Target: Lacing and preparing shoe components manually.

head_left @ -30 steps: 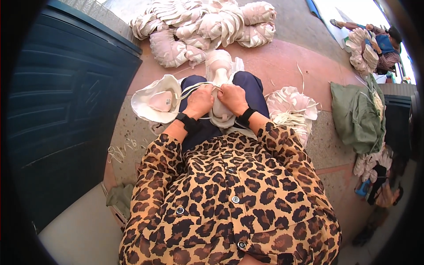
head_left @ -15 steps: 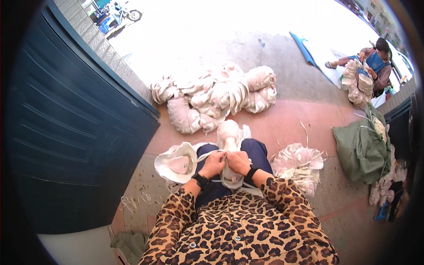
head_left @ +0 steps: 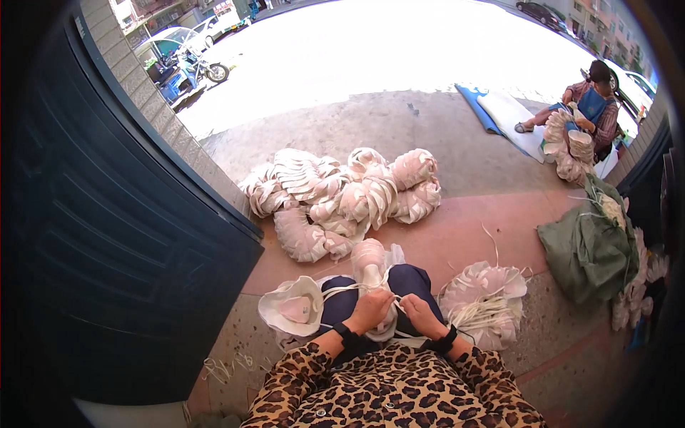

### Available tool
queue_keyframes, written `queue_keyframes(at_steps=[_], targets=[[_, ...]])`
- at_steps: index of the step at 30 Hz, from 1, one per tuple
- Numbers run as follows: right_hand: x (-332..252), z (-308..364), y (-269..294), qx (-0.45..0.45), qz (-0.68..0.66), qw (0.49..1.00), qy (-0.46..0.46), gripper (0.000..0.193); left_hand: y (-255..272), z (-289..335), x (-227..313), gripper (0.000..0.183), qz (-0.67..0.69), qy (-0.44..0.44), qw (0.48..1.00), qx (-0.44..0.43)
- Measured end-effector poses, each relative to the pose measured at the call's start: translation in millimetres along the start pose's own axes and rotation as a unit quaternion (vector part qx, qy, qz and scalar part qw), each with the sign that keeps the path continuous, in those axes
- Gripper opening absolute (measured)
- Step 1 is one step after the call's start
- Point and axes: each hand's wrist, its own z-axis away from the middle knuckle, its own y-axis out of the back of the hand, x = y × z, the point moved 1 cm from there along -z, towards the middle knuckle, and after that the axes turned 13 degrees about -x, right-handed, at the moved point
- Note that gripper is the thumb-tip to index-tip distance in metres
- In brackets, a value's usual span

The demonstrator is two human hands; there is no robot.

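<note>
Between my knees stands a bundle of pale pink-and-white fabric pieces (head_left: 369, 261), narrowed at its middle. White cord (head_left: 342, 288) runs around it. My left hand (head_left: 372, 311) lies over the near part of the bundle, its fingers closed on the cord. A short gap away, my right hand (head_left: 423, 317) pinches the cord by my right thigh. By my left knee rests a cupped stack of the same pieces (head_left: 292, 305). On the other side sits another pile of pieces (head_left: 485, 285), with a hank of cream cords (head_left: 479, 312) across it.
Ahead on the floor lies a large heap of bundled pieces (head_left: 342, 189). A dark door (head_left: 135, 235) stands on the left, and a green sack (head_left: 589, 246) on the right. Farther off, a seated person (head_left: 596, 107) handles similar bundles beside a blue-and-white mat (head_left: 499, 118). Loose cord scraps (head_left: 228, 369) lie left.
The view has tilted up, so everything sits lower and more of the street shows. My hands, close together before, have moved apart, with the cord now between them.
</note>
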Motion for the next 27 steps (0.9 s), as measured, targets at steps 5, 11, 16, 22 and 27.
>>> queue_keyframes(at_steps=[5, 11, 16, 22, 27], targets=[[-5, -11, -5, 0.024, -0.200, 0.979, 0.037, 0.019, 7, -5, 26, 0.016, 0.136, 0.044, 0.988, 0.065], [-23, -22, -13, 0.061, -0.053, 0.994, 0.074, 0.017, 11, 8, 23, 0.018, 0.122, 0.086, 0.984, 0.097], [-28, -19, -20, 0.026, -0.059, 0.997, 0.050, 0.020, 3, 15, 15, 0.018, 0.094, 0.112, 0.986, 0.081], [-23, -19, -27, 0.065, -0.025, 0.996, 0.063, 0.017, -4, 19, 9, 0.016, 0.140, 0.101, 0.982, 0.073], [-27, -18, -28, 0.086, -0.093, 0.989, 0.073, 0.019, 18, 6, -29, 0.018, 0.025, 0.087, 0.993, 0.081]])
